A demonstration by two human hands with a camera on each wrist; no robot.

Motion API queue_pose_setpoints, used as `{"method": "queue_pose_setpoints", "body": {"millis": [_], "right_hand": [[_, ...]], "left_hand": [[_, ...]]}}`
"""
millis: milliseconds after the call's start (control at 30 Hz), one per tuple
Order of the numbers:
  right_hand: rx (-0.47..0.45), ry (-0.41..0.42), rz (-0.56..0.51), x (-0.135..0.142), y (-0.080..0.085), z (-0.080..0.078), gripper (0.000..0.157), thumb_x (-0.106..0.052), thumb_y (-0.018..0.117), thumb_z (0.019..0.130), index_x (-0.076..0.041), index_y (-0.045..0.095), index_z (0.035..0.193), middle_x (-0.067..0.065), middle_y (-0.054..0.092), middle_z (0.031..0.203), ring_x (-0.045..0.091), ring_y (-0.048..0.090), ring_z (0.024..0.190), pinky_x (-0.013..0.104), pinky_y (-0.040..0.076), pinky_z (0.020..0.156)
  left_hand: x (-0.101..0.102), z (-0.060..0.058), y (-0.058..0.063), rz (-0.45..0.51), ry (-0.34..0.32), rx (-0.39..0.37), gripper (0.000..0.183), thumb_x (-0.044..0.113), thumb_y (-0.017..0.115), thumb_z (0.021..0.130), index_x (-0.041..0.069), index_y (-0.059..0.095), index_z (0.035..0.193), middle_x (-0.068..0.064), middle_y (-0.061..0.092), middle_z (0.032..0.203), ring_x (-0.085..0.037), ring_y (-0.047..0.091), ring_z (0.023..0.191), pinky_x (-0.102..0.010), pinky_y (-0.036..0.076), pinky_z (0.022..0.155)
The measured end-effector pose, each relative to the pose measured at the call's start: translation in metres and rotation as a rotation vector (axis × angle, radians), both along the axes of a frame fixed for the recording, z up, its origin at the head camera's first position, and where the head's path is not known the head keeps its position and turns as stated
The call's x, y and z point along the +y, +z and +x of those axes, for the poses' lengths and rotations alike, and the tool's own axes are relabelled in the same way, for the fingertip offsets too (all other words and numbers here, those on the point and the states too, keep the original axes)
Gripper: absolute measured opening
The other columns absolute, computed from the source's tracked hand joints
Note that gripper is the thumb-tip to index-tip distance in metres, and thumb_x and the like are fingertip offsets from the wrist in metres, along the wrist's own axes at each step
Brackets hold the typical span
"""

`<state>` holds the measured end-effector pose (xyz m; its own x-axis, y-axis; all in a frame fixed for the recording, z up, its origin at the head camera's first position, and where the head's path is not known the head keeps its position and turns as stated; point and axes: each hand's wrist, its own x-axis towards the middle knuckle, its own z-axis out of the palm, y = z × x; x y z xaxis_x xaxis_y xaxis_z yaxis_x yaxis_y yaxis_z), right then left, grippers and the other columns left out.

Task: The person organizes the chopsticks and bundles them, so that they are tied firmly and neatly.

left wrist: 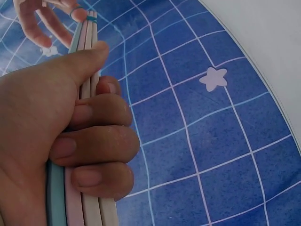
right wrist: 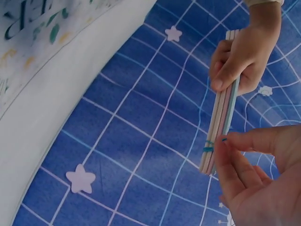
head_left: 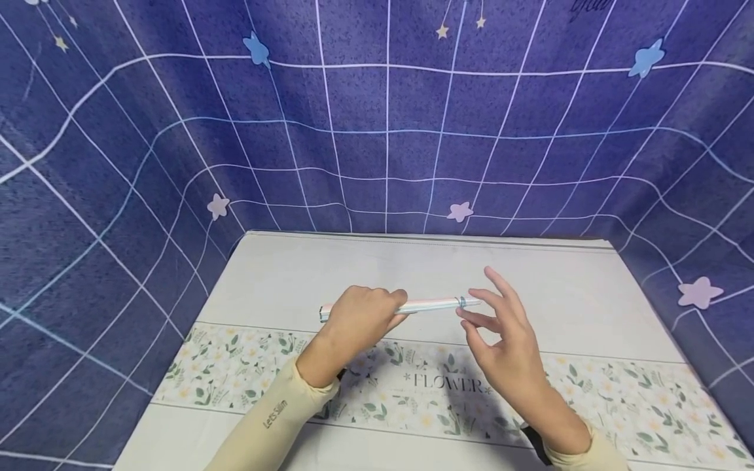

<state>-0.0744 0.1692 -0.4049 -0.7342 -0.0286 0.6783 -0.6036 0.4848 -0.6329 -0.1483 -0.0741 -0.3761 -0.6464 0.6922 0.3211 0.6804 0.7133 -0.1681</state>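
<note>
My left hand (head_left: 364, 320) grips a bundle of pastel chopsticks (head_left: 430, 305), its fingers curled round the middle. Blue, pink and whitish sticks lie side by side in the left wrist view. A thin teal rubber band (right wrist: 208, 149) wraps the bundle near its narrow end. My right hand (head_left: 509, 340) is at that end, thumb and a finger close together with a bit of the band between them in the right wrist view. A loop of it crosses a fingertip (left wrist: 78, 14) in the left wrist view. Its other fingers are spread.
Below the hands lies a white table (head_left: 283, 275) with a floral strip (head_left: 235, 366) lettered FLOWER. A blue grid-patterned curtain (head_left: 365, 150) with stars hangs behind and along both sides. Cream sleeves (head_left: 277, 418) cover the forearms.
</note>
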Motion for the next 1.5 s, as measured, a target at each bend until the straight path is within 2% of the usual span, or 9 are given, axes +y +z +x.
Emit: {"method": "queue_pose_setpoints", "body": {"millis": [233,433,533,667,800,1000,1233,1367,1500], "right_hand": [[0.036,-0.022,-0.01,0.002,-0.002,0.001,0.057,0.025,0.081,0.074,0.003,0.067,0.125,0.014,0.04,0.166,-0.004,0.074,0.099,0.014,0.058,0.082],[0.155,-0.071,0.04,0.009,-0.003,-0.004,0.045,0.011,0.087,0.072,-0.002,0.075,0.114,0.02,0.062,0.144,0.005,0.071,0.102,0.011,0.052,0.086],[0.075,-0.062,0.053,0.014,-0.006,-0.01,0.039,0.005,0.087,0.078,-0.006,0.076,0.113,0.014,0.071,0.125,0.011,0.066,0.103,0.015,0.049,0.085],[-0.102,0.008,0.041,0.019,-0.017,-0.014,0.03,0.003,0.083,0.086,-0.011,0.078,0.112,0.006,0.077,0.108,0.005,0.066,0.089,0.016,0.051,0.079],[-0.168,0.049,0.051,0.024,-0.021,-0.013,0.027,0.002,0.083,0.085,-0.013,0.081,0.107,0.004,0.081,0.099,0.001,0.065,0.083,0.018,0.051,0.075],[-0.213,0.147,0.056,0.031,-0.015,-0.014,0.025,0.001,0.083,0.085,-0.011,0.084,0.106,0.005,0.083,0.103,0.0,0.072,0.092,0.017,0.055,0.085],[-0.294,0.41,-0.038,0.029,-0.018,-0.015,0.029,0.004,0.078,0.089,-0.004,0.08,0.116,0.005,0.082,0.112,0.01,0.079,0.098,0.025,0.061,0.085],[-0.286,0.438,-0.041,0.027,-0.02,-0.016,0.033,0.007,0.078,0.087,-0.003,0.079,0.118,0.006,0.082,0.113,0.009,0.078,0.098,0.026,0.061,0.084],[-0.297,0.393,0.022,0.029,-0.022,-0.015,0.036,0.003,0.08,0.087,-0.007,0.078,0.122,0.008,0.081,0.116,0.008,0.077,0.101,0.025,0.06,0.089]], "left_hand": [[-0.005,0.0,-0.002,0.007,-0.003,0.001,0.029,0.041,0.069,0.103,0.019,0.061,0.086,0.004,0.063,0.063,-0.011,0.054,0.05,-0.032,0.047,0.048],[-0.013,-0.002,-0.001,0.005,-0.012,-0.039,0.031,0.041,0.067,0.104,0.019,0.058,0.084,0.005,0.058,0.061,-0.01,0.048,0.05,-0.033,0.046,0.048],[-0.016,-0.002,-0.001,0.007,-0.038,-0.067,0.033,0.042,0.066,0.104,0.019,0.055,0.082,0.006,0.055,0.06,-0.009,0.046,0.05,-0.032,0.044,0.049],[-0.017,-0.002,-0.004,0.016,-0.089,-0.123,0.035,0.044,0.066,0.104,0.019,0.054,0.082,0.008,0.049,0.06,-0.008,0.039,0.051,-0.029,0.039,0.048],[-0.015,-0.002,-0.009,0.03,-0.14,-0.161,0.036,0.045,0.065,0.104,0.02,0.054,0.082,0.01,0.043,0.06,-0.007,0.035,0.052,-0.026,0.033,0.048],[-0.012,0.005,-0.007,0.031,-0.148,-0.18,0.036,0.045,0.064,0.105,0.019,0.053,0.081,0.011,0.039,0.061,-0.007,0.033,0.052,-0.024,0.031,0.048],[0.001,0.013,0.002,0.0,-0.186,-0.169,0.035,0.046,0.061,0.107,0.021,0.057,0.083,0.011,0.045,0.061,-0.006,0.033,0.052,-0.024,0.031,0.05],[0.005,0.013,0.003,-0.005,-0.19,-0.151,0.035,0.045,0.061,0.107,0.021,0.056,0.081,0.011,0.044,0.06,-0.005,0.033,0.052,-0.023,0.03,0.05],[0.002,0.012,0.0,0.007,-0.184,-0.159,0.036,0.045,0.062,0.106,0.022,0.055,0.08,0.012,0.042,0.06,-0.004,0.031,0.052,-0.022,0.028,0.05]]}}
